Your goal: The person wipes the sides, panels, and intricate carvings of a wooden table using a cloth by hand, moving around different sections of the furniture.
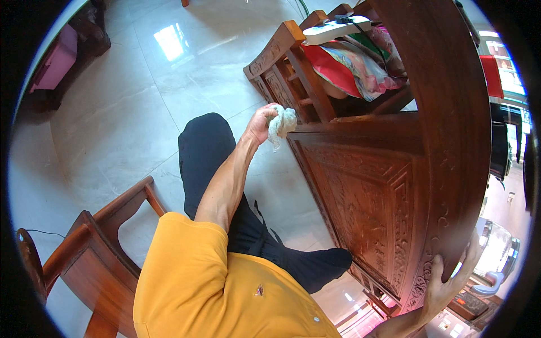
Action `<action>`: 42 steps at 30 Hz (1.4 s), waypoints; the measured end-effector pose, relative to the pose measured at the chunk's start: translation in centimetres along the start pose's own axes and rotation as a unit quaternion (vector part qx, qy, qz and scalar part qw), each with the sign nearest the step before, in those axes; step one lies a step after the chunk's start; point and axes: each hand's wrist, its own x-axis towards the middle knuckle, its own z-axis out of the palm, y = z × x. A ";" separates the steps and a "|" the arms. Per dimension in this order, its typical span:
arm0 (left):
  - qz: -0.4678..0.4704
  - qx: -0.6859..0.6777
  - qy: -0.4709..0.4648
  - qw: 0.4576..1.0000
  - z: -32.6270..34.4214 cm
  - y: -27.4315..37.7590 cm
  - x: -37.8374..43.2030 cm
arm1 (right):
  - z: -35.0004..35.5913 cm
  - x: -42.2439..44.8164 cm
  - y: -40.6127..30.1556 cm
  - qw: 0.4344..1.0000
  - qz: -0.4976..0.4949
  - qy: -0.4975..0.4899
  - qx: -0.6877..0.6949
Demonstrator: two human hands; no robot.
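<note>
My left hand [258,126] is closed around a crumpled pale cloth [282,122], held in front of the carved side of a dark reddish-brown wooden table [359,203]. The cloth is close to the corner of the side panel; whether it touches the wood I cannot tell. At the lower right, my right hand [448,279] rests on the table's curved rim [448,169], thumb and fingers spread apart.
Beside the panel, a carved wooden rack [310,80] holds colourful packages [355,69] and a white power strip [338,30]. A wooden chair [93,262] stands at the lower left. A glass kettle [492,247] sits on the table near my right hand. Glossy tiles [127,139] cover the floor.
</note>
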 end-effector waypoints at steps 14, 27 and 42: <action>0.404 0.556 0.166 0.707 2.1 -8.7 -1.6 | -0.2 -0.5 0.3 0.999 0.041 -0.017 0.019; 0.311 0.527 0.322 0.722 -0.6 -9.9 0.9 | -0.1 -1.0 1.0 0.999 0.041 -0.009 -0.018; 0.172 0.236 0.541 0.789 -4.5 -1.2 11.8 | -0.5 -1.1 1.5 0.998 0.022 0.021 -0.051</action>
